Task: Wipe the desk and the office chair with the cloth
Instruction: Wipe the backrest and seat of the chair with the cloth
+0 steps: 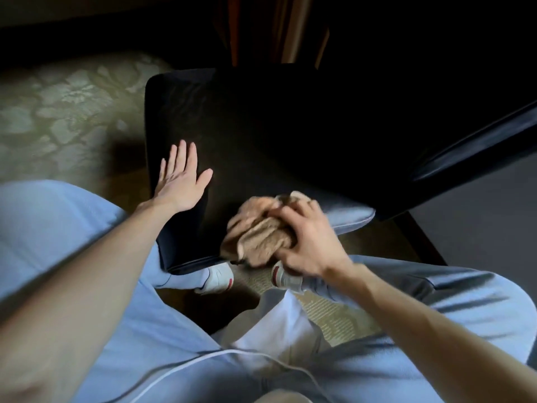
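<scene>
The black office chair seat fills the middle of the view, seen from above. My left hand lies flat on its left edge, fingers spread, holding nothing. A bunched tan cloth is pressed against the seat's near right corner, and my right hand grips it from the right, slightly blurred. The chair's glossy black back or armrest slants across the upper right. No desk is in view.
Patterned green carpet lies to the left and below the chair. My light blue trouser legs and white shoes are under the seat's near edge. A white cable crosses my lap. Dark curtains hang behind.
</scene>
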`<action>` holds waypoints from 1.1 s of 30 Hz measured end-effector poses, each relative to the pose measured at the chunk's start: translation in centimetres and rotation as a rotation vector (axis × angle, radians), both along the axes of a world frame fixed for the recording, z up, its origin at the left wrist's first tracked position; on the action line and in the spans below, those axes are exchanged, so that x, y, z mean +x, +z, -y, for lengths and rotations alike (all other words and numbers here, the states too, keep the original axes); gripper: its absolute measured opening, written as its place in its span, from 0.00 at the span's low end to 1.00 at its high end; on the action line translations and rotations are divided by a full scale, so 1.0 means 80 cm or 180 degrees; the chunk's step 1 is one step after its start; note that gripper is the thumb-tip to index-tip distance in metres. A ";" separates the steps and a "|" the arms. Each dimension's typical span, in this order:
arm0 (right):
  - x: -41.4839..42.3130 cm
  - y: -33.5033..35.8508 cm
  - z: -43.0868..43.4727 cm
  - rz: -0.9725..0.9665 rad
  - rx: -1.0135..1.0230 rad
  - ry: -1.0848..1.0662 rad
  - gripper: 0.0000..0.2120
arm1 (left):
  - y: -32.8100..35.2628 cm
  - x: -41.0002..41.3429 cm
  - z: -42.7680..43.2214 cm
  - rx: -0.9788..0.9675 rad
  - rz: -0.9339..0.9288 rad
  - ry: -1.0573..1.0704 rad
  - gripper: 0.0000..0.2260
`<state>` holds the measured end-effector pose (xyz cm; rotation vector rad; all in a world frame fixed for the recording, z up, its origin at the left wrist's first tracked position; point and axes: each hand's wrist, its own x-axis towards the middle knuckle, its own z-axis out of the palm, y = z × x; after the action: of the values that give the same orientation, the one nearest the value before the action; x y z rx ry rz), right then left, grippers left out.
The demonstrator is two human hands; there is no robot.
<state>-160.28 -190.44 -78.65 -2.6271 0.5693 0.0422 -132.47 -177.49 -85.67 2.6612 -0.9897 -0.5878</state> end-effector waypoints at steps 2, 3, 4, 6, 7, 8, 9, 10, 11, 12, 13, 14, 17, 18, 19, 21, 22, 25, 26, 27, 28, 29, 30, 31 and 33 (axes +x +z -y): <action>-0.002 0.015 0.040 0.0285 -0.0585 -0.0224 0.35 | -0.002 -0.002 0.000 -0.0016 -0.0037 0.0007 0.32; 0.000 0.021 0.062 0.0395 -0.0950 -0.0335 0.35 | -0.002 -0.004 0.001 -0.0022 -0.0054 0.0023 0.32; 0.002 0.026 0.081 0.0392 -0.1251 -0.0416 0.34 | -0.002 -0.006 0.002 -0.0020 -0.0057 0.0040 0.32; 0.005 0.027 0.120 -0.0026 -0.1447 -0.0456 0.35 | -0.002 -0.009 0.003 -0.0016 -0.0044 0.0066 0.32; 0.003 0.022 0.137 -0.0339 -0.1331 -0.0490 0.35 | -0.001 -0.009 0.004 -0.0019 -0.0049 0.0079 0.32; -0.003 0.014 0.148 -0.0603 -0.1175 -0.0580 0.36 | 0.000 -0.009 0.003 -0.0021 -0.0060 0.0087 0.32; -0.013 0.002 0.151 -0.0765 -0.1056 -0.0753 0.37 | 0.001 -0.008 0.002 -0.0016 -0.0075 0.0092 0.32; -0.025 -0.012 0.148 -0.0790 -0.1026 -0.0991 0.37 | 0.001 -0.008 0.001 -0.0012 -0.0089 0.0089 0.32; -0.038 -0.028 0.136 -0.0729 -0.1057 -0.1279 0.37 | 0.002 -0.008 0.001 -0.0012 -0.0102 0.0075 0.32; -0.047 -0.043 0.120 -0.0580 -0.1057 -0.1584 0.37 | 0.003 -0.009 0.002 -0.0014 -0.0104 0.0069 0.32; -0.052 -0.054 0.102 -0.0371 -0.1013 -0.1848 0.38 | 0.003 -0.010 0.002 -0.0005 -0.0087 0.0086 0.32; -0.052 -0.061 0.085 -0.0143 -0.0949 -0.2034 0.38 | 0.003 -0.011 0.003 0.0015 -0.0063 0.0122 0.32; -0.051 -0.062 0.052 0.0122 -0.0923 -0.1842 0.37 | 0.005 -0.015 0.009 0.0084 -0.0065 0.0161 0.31; -0.049 -0.059 0.041 0.0139 -0.0912 -0.1574 0.36 | 0.006 -0.015 0.011 0.0091 -0.0067 0.0172 0.31; -0.046 -0.057 0.026 0.0170 -0.0845 -0.1292 0.36 | 0.007 -0.016 0.012 0.0096 -0.0072 0.0181 0.31; -0.038 -0.053 -0.002 0.0302 -0.0558 -0.0761 0.34 | 0.008 -0.017 0.009 0.0084 -0.0088 0.0186 0.31; -0.035 -0.051 -0.010 0.0406 -0.0417 -0.0572 0.33 | 0.008 -0.017 0.007 0.0068 -0.0086 0.0174 0.32; -0.036 -0.036 0.010 0.0778 -0.0418 -0.0513 0.33 | 0.005 -0.018 0.002 0.0045 -0.0111 0.0129 0.32; -0.038 -0.031 0.029 0.0826 -0.0584 -0.0668 0.33 | 0.005 -0.018 0.001 0.0052 -0.0110 0.0123 0.32; -0.041 -0.026 0.051 0.0777 -0.0789 -0.0867 0.34 | 0.004 -0.019 0.001 0.0059 -0.0095 0.0122 0.32; -0.044 -0.022 0.074 0.0627 -0.0977 -0.1085 0.34 | 0.003 -0.020 0.002 0.0058 -0.0076 0.0124 0.32; -0.047 -0.020 0.097 0.0387 -0.1102 -0.1281 0.34 | 0.002 -0.021 0.003 0.0058 -0.0062 0.0130 0.32; -0.049 -0.020 0.118 0.0096 -0.1131 -0.1427 0.34 | 0.003 -0.024 0.004 0.0058 -0.0060 0.0148 0.32; -0.050 -0.023 0.133 -0.0179 -0.1079 -0.1542 0.34 | 0.003 -0.024 0.004 0.0066 -0.0065 0.0162 0.32; -0.047 -0.032 0.142 -0.0510 -0.0967 -0.1686 0.34 | 0.005 -0.025 0.006 0.0105 -0.0101 0.0185 0.32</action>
<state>-164.07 -201.84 -81.21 -2.6767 1.4057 0.0007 -134.51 -177.94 -85.26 2.6906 -0.8984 -0.6370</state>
